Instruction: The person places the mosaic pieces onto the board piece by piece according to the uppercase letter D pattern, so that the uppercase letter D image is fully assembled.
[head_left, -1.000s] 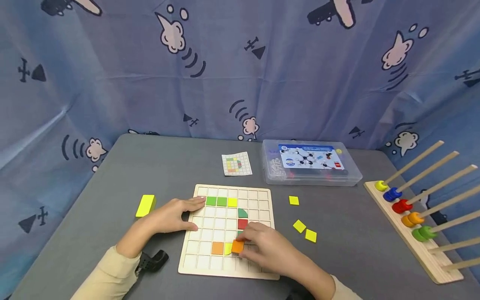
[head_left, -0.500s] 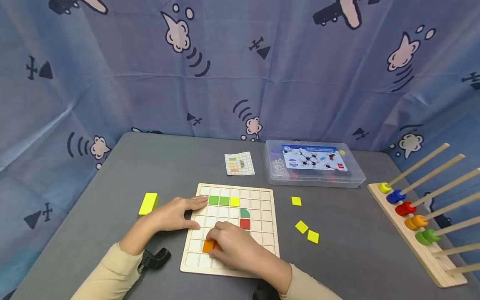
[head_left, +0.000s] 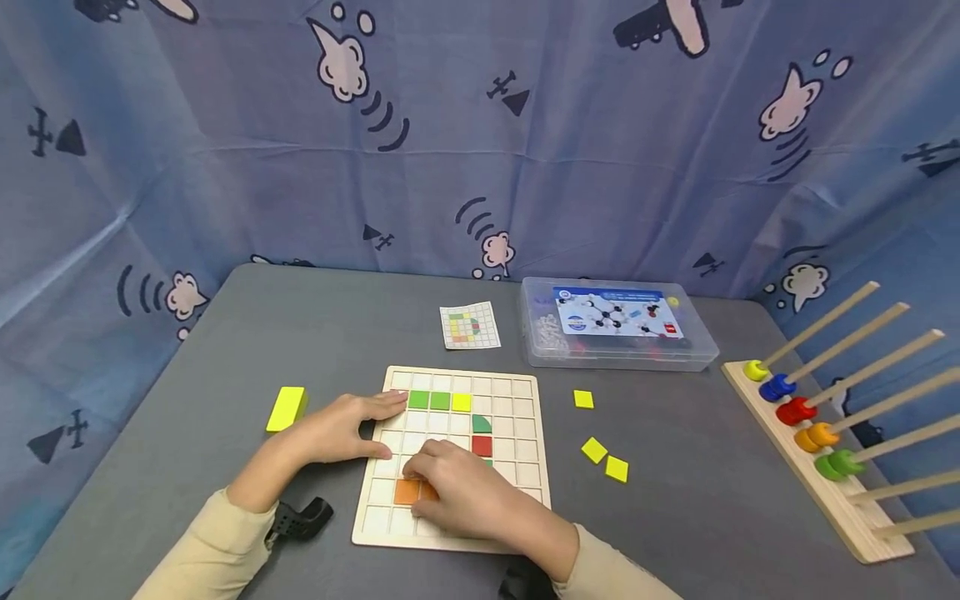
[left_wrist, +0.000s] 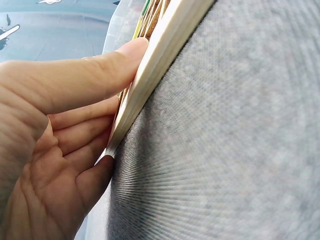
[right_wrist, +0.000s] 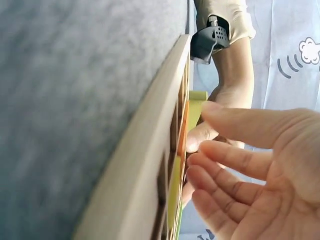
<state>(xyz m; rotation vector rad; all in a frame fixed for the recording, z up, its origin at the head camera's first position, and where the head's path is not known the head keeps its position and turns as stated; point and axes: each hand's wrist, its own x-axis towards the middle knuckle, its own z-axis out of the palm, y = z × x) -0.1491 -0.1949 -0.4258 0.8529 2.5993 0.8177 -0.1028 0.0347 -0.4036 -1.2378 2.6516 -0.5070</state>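
Observation:
My left hand (head_left: 341, 429) rests on the left edge of a wooden grid board (head_left: 527, 429), thumb and fingers nearly straight. Over the board's lower middle is my right hand (head_left: 468, 496), its fingertips close over an orange square tile (head_left: 407, 492) lying flat in a cell. Another orange tile (head_left: 428, 492) beside it is partly covered by the fingers. In the right wrist view, the right hand's thumb and fingers are apart with nothing between them. Two green tiles (head_left: 429, 400), a yellow tile (head_left: 461, 402), a green quarter-round tile (head_left: 482, 424) and a red tile (head_left: 482, 447) also sit in cells.
Loose yellow tiles (head_left: 595, 450) lie right of the board, a yellow block (head_left: 287, 408) left of it. Behind are a printed pattern card (head_left: 470, 325) and a clear plastic case (head_left: 618, 325). A wooden peg rack with coloured rings (head_left: 817, 467) stands far right.
My right hand has carried an orange tile leftward across the board, and the tile now lies flat in a cell with the fingers loosened from it. The left hand stays on the board's edge.

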